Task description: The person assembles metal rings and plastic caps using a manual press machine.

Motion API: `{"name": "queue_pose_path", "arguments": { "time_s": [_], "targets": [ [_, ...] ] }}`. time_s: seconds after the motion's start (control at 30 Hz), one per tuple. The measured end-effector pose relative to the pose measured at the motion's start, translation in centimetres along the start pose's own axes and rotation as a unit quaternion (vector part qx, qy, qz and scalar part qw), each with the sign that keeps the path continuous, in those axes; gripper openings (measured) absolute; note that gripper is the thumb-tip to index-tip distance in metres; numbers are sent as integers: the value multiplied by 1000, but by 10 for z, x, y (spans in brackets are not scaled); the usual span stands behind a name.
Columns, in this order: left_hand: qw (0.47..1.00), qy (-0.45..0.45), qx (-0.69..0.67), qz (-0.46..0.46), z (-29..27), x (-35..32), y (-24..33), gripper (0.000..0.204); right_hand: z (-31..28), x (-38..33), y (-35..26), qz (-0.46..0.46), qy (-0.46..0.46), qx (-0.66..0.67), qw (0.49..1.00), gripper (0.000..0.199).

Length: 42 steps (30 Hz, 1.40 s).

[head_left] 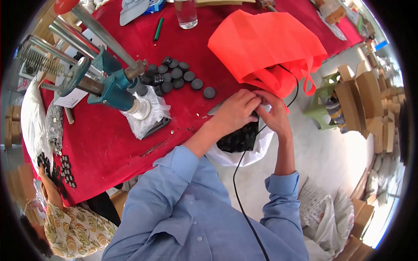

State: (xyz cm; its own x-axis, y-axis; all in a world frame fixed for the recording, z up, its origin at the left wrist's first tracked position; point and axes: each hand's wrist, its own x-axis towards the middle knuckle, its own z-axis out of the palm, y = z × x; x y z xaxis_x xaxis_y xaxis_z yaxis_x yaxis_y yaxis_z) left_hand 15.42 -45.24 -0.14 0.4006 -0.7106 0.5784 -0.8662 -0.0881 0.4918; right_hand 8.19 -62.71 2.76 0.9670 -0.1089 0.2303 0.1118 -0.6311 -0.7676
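My left hand (237, 112) and my right hand (273, 114) meet above a white bag (262, 150) at the table's front edge. Both have their fingers bent and pinched together. Something small and dark shows between the fingertips, but most of it is hidden. Below them, the bag is filled with small black pieces (238, 140). A thin black cable (237, 187) runs up past my right hand to a red cloth bag (265, 48). To the left, several black round caps (177, 73) lie loose on the red tablecloth (104, 148).
A teal hand press (115, 89) with metal rods stands at left, over a clear plastic bag (163, 106). Farther back are a glass of water (186, 15) and a green pen (158, 29). Another person's arm (51, 189) reaches toward small parts at lower left. Cardboard boxes (361, 100) stand at right.
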Motion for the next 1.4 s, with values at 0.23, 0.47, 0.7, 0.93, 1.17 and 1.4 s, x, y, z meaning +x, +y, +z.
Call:
{"name": "queue_pose_path", "arguments": {
  "time_s": [0.23,0.47,0.7,0.93,1.17,1.4],
  "targets": [
    [992,98,21,-83,-38,-26,37,59,-5,9,-52,-1,-46,-82,996,22],
    [971,117,163,-129,-94,-98,40,33,112,123,-125,-297,-38,100,949,38],
    [977,124,119,-127,-89,-109,28,29,247,161,-134,-289,-78,-7,954,74],
    [975,121,105,-152,-92,-113,27,28,245,177,-124,-239,-181,-37,953,48],
    [959,151,126,-205,-92,-106,31,47,192,157,-91,-314,-106,-103,938,28],
    [935,140,166,-281,-93,-104,35,76,133,128,-63,-288,-114,-57,949,25]
  ]
}}
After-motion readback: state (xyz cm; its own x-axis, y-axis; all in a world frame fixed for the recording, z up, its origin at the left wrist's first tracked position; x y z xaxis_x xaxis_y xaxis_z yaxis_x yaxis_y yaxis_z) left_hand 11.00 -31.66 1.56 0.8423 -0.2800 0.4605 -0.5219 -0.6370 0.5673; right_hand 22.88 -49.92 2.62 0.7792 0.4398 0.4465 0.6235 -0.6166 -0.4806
